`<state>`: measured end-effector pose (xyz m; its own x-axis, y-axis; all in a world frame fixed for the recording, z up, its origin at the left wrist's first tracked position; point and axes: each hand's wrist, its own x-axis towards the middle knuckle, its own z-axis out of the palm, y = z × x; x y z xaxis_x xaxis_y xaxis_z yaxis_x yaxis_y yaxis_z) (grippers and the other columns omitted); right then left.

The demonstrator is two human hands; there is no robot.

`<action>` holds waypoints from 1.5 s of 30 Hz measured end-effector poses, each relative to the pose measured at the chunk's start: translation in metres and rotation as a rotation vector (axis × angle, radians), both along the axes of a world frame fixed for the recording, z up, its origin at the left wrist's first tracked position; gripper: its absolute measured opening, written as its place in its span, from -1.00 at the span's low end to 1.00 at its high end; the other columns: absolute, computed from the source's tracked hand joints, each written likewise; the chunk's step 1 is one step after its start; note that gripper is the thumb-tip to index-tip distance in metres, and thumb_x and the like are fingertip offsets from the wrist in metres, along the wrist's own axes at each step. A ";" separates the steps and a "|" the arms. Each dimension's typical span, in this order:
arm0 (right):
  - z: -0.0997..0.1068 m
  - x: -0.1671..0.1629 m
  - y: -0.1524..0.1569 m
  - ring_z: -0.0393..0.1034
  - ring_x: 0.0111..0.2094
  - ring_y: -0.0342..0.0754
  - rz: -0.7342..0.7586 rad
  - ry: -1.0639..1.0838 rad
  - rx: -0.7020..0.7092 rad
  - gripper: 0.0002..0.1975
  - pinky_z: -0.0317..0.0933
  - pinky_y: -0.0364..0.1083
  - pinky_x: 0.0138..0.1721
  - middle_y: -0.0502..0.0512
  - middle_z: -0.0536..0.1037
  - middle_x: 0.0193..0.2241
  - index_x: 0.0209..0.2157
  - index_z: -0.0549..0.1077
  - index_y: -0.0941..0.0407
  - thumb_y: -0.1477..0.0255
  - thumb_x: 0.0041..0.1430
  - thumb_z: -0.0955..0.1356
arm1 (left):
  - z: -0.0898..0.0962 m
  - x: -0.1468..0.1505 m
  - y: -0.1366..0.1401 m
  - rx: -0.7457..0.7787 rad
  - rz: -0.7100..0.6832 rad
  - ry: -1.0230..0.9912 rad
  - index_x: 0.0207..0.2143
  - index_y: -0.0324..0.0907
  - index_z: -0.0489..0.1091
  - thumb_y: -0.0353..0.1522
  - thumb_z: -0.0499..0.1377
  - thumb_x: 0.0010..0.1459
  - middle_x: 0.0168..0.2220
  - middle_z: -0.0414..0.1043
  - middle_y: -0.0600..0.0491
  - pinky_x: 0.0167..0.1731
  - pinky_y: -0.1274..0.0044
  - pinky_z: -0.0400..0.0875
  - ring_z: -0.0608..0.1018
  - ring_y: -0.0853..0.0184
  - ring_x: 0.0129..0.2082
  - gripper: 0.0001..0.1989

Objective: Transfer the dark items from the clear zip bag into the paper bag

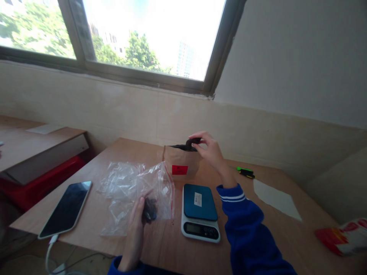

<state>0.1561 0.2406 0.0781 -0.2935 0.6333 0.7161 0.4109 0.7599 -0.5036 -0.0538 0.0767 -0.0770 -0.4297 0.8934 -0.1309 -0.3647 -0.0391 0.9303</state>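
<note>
My right hand (211,151) is above a tan bag (187,159) with a dark inner lining and a red label, standing at the back of the table. Pinched between thumb and fingers is a dark brown curved piece (189,143), at the bag's open mouth. My left hand (137,223) is closed on a clear zip bag (162,185) with a red seal line, and dark pieces (149,210) show in its lower part. More clear plastic bags (122,179) lie beneath and beside it. Between my arms sits a kitchen scale (200,202) with a blue top and a white base.
A phone (67,208) with a white cable lies at the table's left edge. On the right are green and black cutters or pens (246,172), a sheet of paper (275,198) and a red and white packet (342,236). The wall and window rise behind the table.
</note>
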 end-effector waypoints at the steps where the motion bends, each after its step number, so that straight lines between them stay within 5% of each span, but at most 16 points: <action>1: -0.004 -0.004 0.004 0.42 -0.13 -0.03 0.023 -0.020 -0.012 -0.78 0.35 -0.03 -0.14 0.10 0.51 -0.21 -0.23 0.50 0.11 0.58 0.08 0.31 | -0.001 0.000 0.000 -0.002 0.006 -0.001 -0.01 -0.16 0.47 -0.03 0.21 0.06 -0.14 0.56 -0.02 -0.08 0.40 0.40 0.53 0.19 -0.09 -0.46; 8: -0.022 -0.012 0.008 0.44 -0.13 -0.05 0.150 0.085 -0.204 -0.87 0.36 -0.02 -0.07 0.09 0.54 -0.21 -0.26 0.50 0.10 0.44 0.14 0.34 | -0.002 -0.005 0.001 -0.004 0.045 0.012 -0.03 -0.13 0.48 -0.04 0.19 0.09 -0.07 0.54 0.01 0.03 0.37 0.34 0.50 0.19 0.00 -0.52; 13: -0.020 -0.013 0.011 0.44 -0.11 -0.05 0.173 0.224 -0.305 -0.76 0.40 -0.03 -0.09 0.10 0.53 -0.11 -0.17 0.49 0.06 0.37 0.08 0.40 | -0.004 -0.006 0.001 -0.007 0.022 0.004 -0.02 -0.14 0.48 -0.04 0.18 0.10 -0.05 0.54 0.01 0.02 0.40 0.34 0.51 0.22 -0.04 -0.51; 21: -0.020 -0.020 0.013 0.48 -0.18 -0.04 0.198 0.302 -0.410 -0.67 0.39 0.02 -0.04 0.09 0.56 -0.24 -0.21 0.47 0.08 0.30 -0.05 0.48 | -0.008 -0.008 0.002 -0.018 0.006 -0.017 -0.04 -0.10 0.49 -0.05 0.15 0.14 0.00 0.51 0.06 0.12 0.42 0.23 0.48 0.25 0.02 -0.56; 28: -0.022 -0.022 0.021 0.48 -0.19 -0.04 0.165 0.366 -0.349 -0.63 0.39 -0.01 -0.07 0.09 0.55 -0.24 -0.22 0.45 0.09 0.26 -0.08 0.50 | -0.007 -0.010 0.001 -0.007 0.035 -0.014 -0.07 -0.09 0.51 -0.06 0.16 0.14 0.04 0.49 0.06 0.21 0.35 0.13 0.42 0.21 0.10 -0.59; 34: -0.025 -0.023 0.015 0.44 -0.15 -0.04 0.100 0.015 -0.215 -0.74 0.32 0.01 -0.04 0.11 0.53 -0.22 -0.23 0.50 0.10 0.21 0.16 0.37 | -0.006 -0.010 0.001 -0.021 0.013 -0.009 -0.06 -0.10 0.51 -0.03 0.16 0.12 -0.03 0.53 0.04 0.13 0.33 0.23 0.46 0.17 0.04 -0.55; 39: -0.020 -0.018 0.008 0.30 -0.02 0.03 -0.088 -0.209 0.039 -0.53 0.14 0.11 0.10 0.18 0.45 -0.14 -0.24 0.60 0.05 0.18 0.37 0.12 | -0.003 -0.011 0.000 -0.017 0.008 -0.033 -0.04 -0.11 0.50 -0.05 0.17 0.11 -0.10 0.56 0.05 -0.01 0.40 0.34 0.51 0.21 -0.06 -0.54; 45: -0.017 -0.009 0.014 0.29 -0.04 0.04 -0.105 -0.258 0.073 -0.71 0.14 0.09 0.08 0.16 0.44 -0.16 -0.25 0.58 0.06 0.25 0.30 0.26 | -0.003 -0.011 0.000 -0.011 0.039 -0.003 -0.09 -0.15 0.52 -0.03 0.18 0.08 -0.10 0.56 0.01 0.01 0.37 0.34 0.52 0.18 -0.06 -0.53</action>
